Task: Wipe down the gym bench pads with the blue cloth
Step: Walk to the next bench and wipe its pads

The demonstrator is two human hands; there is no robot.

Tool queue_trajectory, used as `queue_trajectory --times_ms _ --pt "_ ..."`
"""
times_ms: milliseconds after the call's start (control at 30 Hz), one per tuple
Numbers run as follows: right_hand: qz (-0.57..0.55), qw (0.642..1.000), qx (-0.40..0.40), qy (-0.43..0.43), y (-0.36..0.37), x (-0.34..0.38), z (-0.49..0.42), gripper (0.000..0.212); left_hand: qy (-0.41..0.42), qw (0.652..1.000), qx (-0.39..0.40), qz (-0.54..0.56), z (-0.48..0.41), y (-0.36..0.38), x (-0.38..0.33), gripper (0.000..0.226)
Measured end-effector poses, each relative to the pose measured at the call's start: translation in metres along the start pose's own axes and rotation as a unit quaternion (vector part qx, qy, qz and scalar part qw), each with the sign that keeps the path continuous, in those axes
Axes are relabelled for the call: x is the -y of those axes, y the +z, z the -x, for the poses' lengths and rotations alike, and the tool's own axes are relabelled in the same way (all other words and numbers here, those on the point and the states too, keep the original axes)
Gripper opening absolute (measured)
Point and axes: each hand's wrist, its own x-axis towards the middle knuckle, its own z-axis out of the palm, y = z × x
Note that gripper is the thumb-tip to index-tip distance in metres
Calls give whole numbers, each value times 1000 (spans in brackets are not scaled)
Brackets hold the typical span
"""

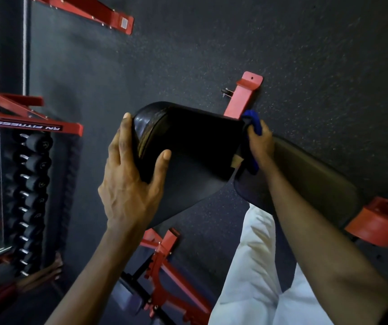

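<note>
The left hand (129, 184) clamps the rounded end of the shiny black pad (195, 141), thumb on its face, fingers round its edge. The right hand (259, 144) curls on the crumpled blue cloth (255, 121), between this pad and the flatter second pad (310, 179).

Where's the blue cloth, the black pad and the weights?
blue cloth (255, 123), head view, on its bunched top end.
black pad (188, 139), head view, on its top face.
weights (38, 162), head view, on one dumbbell's round end.

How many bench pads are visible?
2: the centre pad, gripped by the left hand; the right pad, by the right hand holding the cloth. More may be hidden.
</note>
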Motion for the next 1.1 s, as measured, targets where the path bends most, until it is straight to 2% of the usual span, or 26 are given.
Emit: queue_trajectory --times_ms 100,200,267,333,400,467,533,567,633,700,800,900,933,1033,1100 --pt "-75 996 -21 53 10 -17 -19 35 0 1000 -4 -9 -1 2 0 81" --pt "-133 987 -55 75 21 -27 5 30 -10 1000 -4 -14 0 3 1 81" --pt "-150 984 -64 68 37 -45 28 43 -5 1000 -7 -12 0 3 0 81" --pt "-163 981 -85 61 68 -93 19 64 -5 1000 -12 -14 -1 4 0 82" --pt "-174 973 -113 96 88 -133 -1 76 -10 1000 -17 -15 -1 5 1 82" --pt "-191 965 -104 147 84 -113 18 64 -6 1000 -19 -10 0 5 2 82" --pt "-219 958 -68 174 83 -88 57 41 5 1000 -18 -2 0 4 1 82" --pt "-246 952 -39 177 86 -88 79 37 10 1000 -15 4 0 4 2 83" --pt "-311 932 28 184 91 -91 116 39 17 1000 -4 12 4 2 9 84" --pt "-301 937 41 173 94 -95 123 47 7 1000 5 17 20 -1 23 85" --pt "-264 950 -9 164 94 -96 102 43 -1 1000 -5 2 47 3 42 86" --pt "-330 923 -32 197 95 -101 85 29 0 998 -52 -23 51 14 48 85" --pt "-332 919 -24 210 94 -108 78 30 0 997 -68 -25 50 17 48 84" --pt "-289 933 53 209 81 -130 62 39 10 995 -100 -22 51 24 51 84" --pt "-234 951 87 181 55 -125 78 29 18 991 -131 -10 52 29 54 82"
